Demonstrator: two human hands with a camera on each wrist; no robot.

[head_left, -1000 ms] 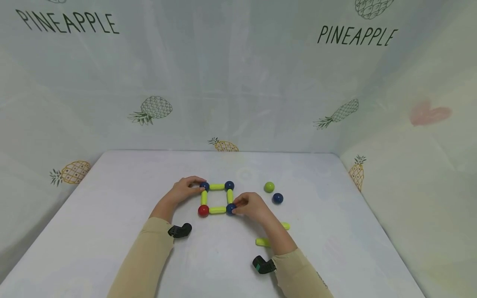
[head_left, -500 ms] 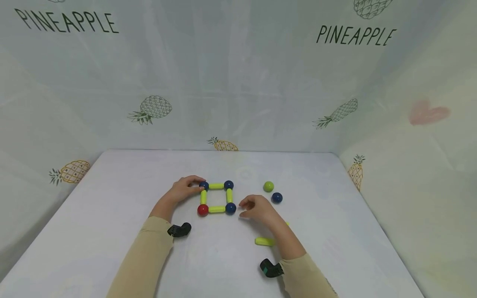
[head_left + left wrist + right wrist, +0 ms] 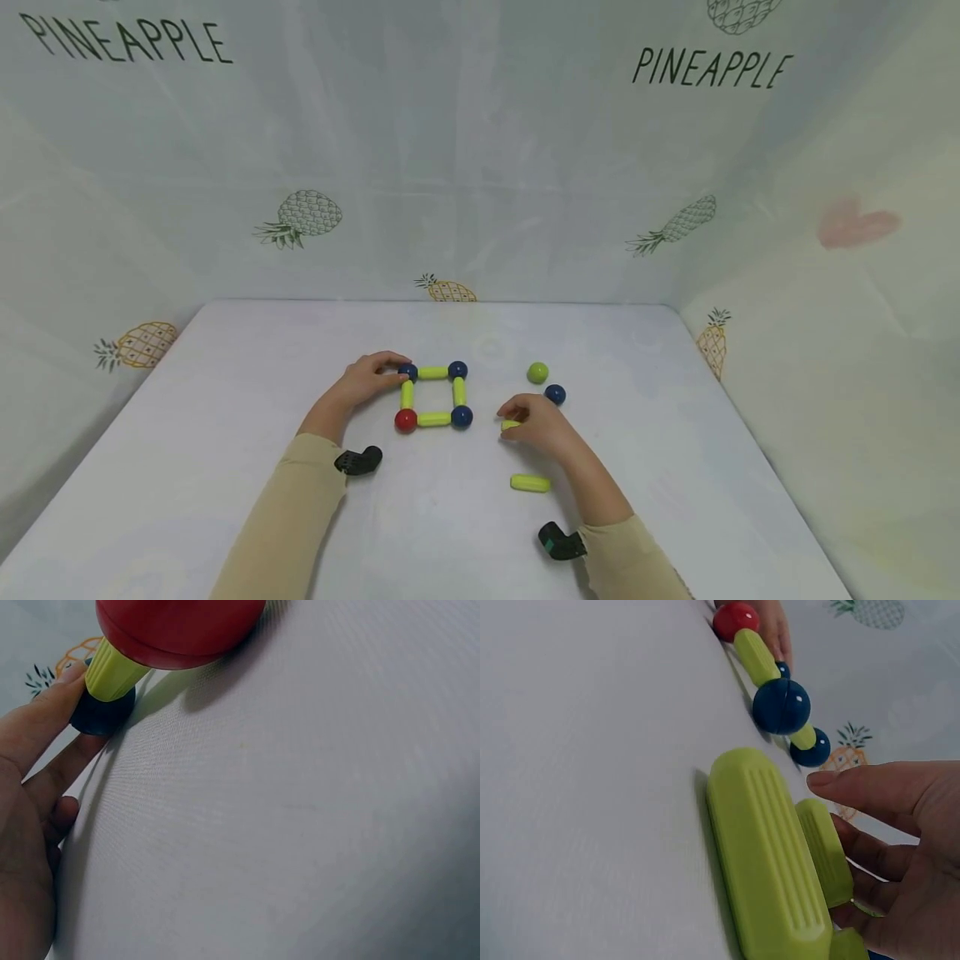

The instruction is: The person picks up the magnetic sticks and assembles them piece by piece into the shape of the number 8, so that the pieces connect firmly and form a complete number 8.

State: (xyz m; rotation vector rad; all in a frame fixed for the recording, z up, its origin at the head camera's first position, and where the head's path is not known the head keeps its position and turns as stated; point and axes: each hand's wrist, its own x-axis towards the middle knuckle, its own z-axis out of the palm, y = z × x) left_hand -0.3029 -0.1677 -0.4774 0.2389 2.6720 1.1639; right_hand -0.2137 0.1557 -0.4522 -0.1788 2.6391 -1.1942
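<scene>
My left hand (image 3: 367, 379) pinches the blue ball (image 3: 407, 372) at the far left corner of a flat square. Yellow-green rods join that ball to a red ball (image 3: 406, 420) and two more blue balls, one at the near right (image 3: 462, 417). The left wrist view shows thumb and finger on either side of the held ball. Right of the square, my right hand (image 3: 542, 423) is low over the table around a loose yellow-green rod (image 3: 510, 424). Seen from the right wrist, the thumb stands apart from this rod (image 3: 825, 851), with the other fingers behind it.
Another loose rod (image 3: 530, 483) lies nearer the front, large in the right wrist view. A green ball (image 3: 537, 372) and a loose blue ball (image 3: 555, 394) sit beyond my right hand. Part of a third rod (image 3: 849, 945) shows low in the right wrist view.
My right hand has let go of the square's near right blue ball and moved right to a loose rod. My left hand stays on its ball.
</scene>
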